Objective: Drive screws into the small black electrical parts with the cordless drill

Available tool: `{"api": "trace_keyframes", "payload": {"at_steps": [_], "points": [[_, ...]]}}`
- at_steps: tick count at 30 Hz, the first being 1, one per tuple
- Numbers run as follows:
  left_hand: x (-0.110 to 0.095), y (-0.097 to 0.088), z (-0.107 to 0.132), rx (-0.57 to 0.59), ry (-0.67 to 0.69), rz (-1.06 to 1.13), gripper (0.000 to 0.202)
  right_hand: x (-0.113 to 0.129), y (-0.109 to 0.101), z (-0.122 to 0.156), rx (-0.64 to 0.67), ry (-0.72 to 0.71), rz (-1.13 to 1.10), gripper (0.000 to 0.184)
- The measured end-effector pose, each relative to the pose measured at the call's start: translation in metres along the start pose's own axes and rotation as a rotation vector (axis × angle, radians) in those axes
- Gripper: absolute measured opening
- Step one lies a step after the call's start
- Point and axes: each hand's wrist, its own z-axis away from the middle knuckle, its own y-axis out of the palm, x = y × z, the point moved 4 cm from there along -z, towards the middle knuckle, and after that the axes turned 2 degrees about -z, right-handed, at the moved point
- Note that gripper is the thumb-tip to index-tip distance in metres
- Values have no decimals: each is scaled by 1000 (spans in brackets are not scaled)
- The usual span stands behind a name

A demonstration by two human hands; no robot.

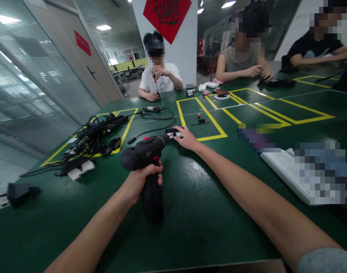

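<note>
My left hand (146,178) is wrapped round the handle of a black cordless drill (142,153) with red buttons. The drill lies at a slant above the green table, its chuck pointing away to the right. At the chuck's tip is a small black-and-white piece (175,133), partly covered by fingers; its kind does not show clearly. My right hand (187,138) reaches across and has its fingers closed on that piece. Whether the drill's bit touches the piece cannot be made out.
Tangled black cables and adapters (96,131) lie to the left, with a black plug (22,194) nearer. Small dark parts (201,121) sit inside a yellow tape outline (213,137). A white case (287,174) is at right. Several people sit around the green table (207,227).
</note>
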Motion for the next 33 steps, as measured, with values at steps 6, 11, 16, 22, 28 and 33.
{"api": "trace_keyframes", "payload": {"at_steps": [6,11,16,22,28,33], "points": [[0,1,1,-21,-12,9,22,1,-1,0,-4,-9,-5,51],[1,0,0,-9,-7,-4,21,0,0,-1,-9,-8,-6,52],[1,0,0,-21,-18,7,21,0,0,0,0,0,-6,52],[0,0,0,-19,-11,-1,20,0,0,-1,1,0,-3,51],[0,0,0,-15,4,-9,20,-2,1,-1,-9,-3,-7,51],[0,0,0,-14,4,-6,20,-1,1,-1,-1,-5,-6,51]]}}
